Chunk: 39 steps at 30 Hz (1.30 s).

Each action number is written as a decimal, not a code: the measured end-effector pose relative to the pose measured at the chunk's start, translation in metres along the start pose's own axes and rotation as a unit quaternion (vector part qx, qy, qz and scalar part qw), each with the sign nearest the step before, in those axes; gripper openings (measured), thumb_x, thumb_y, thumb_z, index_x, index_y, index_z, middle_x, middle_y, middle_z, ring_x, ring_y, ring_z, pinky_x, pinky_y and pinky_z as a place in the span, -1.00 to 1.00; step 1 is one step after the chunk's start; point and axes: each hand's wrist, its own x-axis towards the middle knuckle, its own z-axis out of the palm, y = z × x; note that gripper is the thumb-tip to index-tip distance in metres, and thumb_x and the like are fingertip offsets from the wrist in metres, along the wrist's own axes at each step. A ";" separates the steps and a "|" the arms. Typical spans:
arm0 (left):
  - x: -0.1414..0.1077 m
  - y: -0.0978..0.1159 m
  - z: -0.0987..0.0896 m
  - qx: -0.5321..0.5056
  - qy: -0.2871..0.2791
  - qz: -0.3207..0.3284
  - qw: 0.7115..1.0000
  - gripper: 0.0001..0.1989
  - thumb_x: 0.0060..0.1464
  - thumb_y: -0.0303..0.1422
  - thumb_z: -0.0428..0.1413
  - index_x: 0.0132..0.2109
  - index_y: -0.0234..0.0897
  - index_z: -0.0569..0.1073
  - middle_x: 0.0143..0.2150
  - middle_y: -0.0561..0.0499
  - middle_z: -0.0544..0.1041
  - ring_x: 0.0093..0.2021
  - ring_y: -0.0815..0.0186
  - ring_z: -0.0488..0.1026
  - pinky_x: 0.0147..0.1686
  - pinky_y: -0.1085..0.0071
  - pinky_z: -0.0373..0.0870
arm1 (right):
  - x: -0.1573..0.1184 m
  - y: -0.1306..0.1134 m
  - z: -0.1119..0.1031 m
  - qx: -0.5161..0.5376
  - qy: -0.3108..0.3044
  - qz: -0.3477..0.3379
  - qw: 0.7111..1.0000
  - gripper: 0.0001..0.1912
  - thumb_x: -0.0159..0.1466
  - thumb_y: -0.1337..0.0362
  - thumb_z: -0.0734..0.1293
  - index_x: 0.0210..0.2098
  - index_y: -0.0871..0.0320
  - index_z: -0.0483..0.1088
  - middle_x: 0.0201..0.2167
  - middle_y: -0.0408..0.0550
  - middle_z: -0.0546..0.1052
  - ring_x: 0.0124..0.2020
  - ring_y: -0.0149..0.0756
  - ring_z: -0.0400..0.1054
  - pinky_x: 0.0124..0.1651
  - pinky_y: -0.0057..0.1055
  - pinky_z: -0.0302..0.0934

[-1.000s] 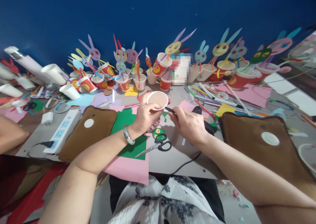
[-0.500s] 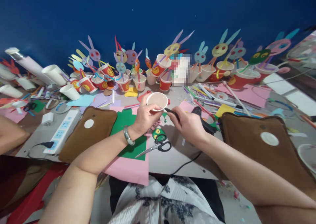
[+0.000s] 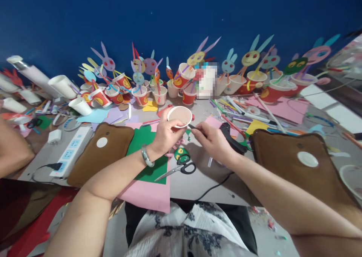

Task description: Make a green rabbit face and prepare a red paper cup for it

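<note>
My left hand [image 3: 166,130] is closed around a paper cup [image 3: 180,115], tilted so its white mouth faces me. In my right hand [image 3: 216,138] is a slim dark tool [image 3: 192,126], its kind mostly hidden by the fingers. The tool's tip meets the cup's lower right rim. Below the hands lie black-handled scissors [image 3: 181,167], slightly spread, partly on a green paper sheet [image 3: 141,143]. A green paper face [image 3: 181,153] with yellow eyes sits just above the scissors. Right behind my right hand is a black glue gun [image 3: 232,140].
Along the blue wall stand several red and white cups with paper rabbit figures [image 3: 140,93]. Brown cushioned pads [image 3: 104,155] flank the work area. A white power strip [image 3: 70,151] is at left. Another person's arm [image 3: 14,147] rests at the far left. Coloured straws and markers [image 3: 240,108] lie behind.
My hands, the cup and the dark tool hold nearly the same place. My right hand has shifted very slightly. At the far left, the other person's arm has moved upward.
</note>
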 end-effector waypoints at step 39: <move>0.018 -0.012 -0.005 -0.391 -0.039 -0.249 0.885 -0.31 -0.04 -0.02 0.37 0.12 -0.19 0.30 0.10 -0.11 0.48 0.07 0.18 0.51 0.08 0.19 0.46 | -0.001 -0.004 -0.005 0.331 0.073 0.071 0.938 -0.43 0.05 -0.18 0.53 -0.40 0.06 0.21 -0.55 -0.27 0.25 -0.54 -0.44 0.08 -0.50 -0.43 0.00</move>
